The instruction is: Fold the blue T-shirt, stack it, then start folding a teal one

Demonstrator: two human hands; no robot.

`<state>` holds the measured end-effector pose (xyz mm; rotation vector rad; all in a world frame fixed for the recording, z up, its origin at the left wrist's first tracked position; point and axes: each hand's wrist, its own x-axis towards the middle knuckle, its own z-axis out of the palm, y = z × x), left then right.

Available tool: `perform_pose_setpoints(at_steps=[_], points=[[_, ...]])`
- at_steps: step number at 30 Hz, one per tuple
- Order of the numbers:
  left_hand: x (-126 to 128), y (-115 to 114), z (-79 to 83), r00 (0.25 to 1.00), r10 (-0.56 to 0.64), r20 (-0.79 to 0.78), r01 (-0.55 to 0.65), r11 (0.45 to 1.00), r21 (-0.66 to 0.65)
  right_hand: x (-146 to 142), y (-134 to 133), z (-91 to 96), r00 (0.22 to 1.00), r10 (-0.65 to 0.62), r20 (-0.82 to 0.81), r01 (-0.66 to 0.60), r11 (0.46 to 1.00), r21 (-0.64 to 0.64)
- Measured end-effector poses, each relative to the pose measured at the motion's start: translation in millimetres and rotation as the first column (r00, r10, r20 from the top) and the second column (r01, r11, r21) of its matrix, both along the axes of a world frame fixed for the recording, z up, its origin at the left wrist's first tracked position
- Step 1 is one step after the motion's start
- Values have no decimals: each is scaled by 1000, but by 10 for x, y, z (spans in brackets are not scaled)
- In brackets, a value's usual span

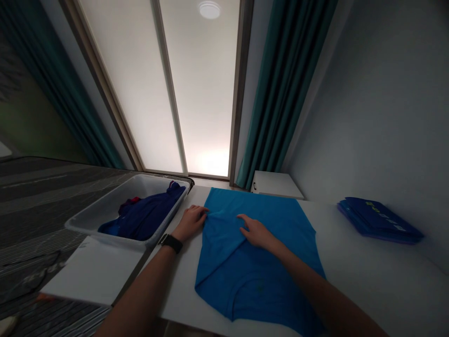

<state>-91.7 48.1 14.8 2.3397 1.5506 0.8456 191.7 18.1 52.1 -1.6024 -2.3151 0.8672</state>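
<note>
A blue T-shirt [270,276] lies spread on the white table, its neckline towards me. One side of it is folded inward, leaving a slanting edge across the left half. My left hand [192,222], with a dark watch [171,242] on the wrist, is at the shirt's left edge, fingertips closed on the cloth where small creases run out. My right hand [258,233] rests over the middle of the shirt, index finger stretched out and thumb apart, its other fingers curled under. Nothing shows in its grasp.
Left of the table, a translucent plastic bin [84,220] holds dark blue clothes [149,213]. A white surface [100,271] sits below it. Folded blue garments [380,220] are stacked at the table's right, near the wall. A white cabinet [277,184] stands behind the table [354,276].
</note>
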Motion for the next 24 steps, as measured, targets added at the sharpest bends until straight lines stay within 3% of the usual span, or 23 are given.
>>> perform_pose_setpoints(at_steps=[5,12,16,24], points=[[-25,31,-65,998,13,-67,-13,1000,14,185,123,59,989,48,-141,-58,996,-70],[-24,54,-87,997,6,-75,-5,1000,11,503,239,167,981,-96,-166,96,995,-7],[-18,40,-51,999,8,-31,-8,1000,-7,490,150,208,996,-84,-43,85,996,38],[-14,19,-16,1000,13,20,-13,1000,-10,70,-153,65,951,-41,305,-16,983,182]])
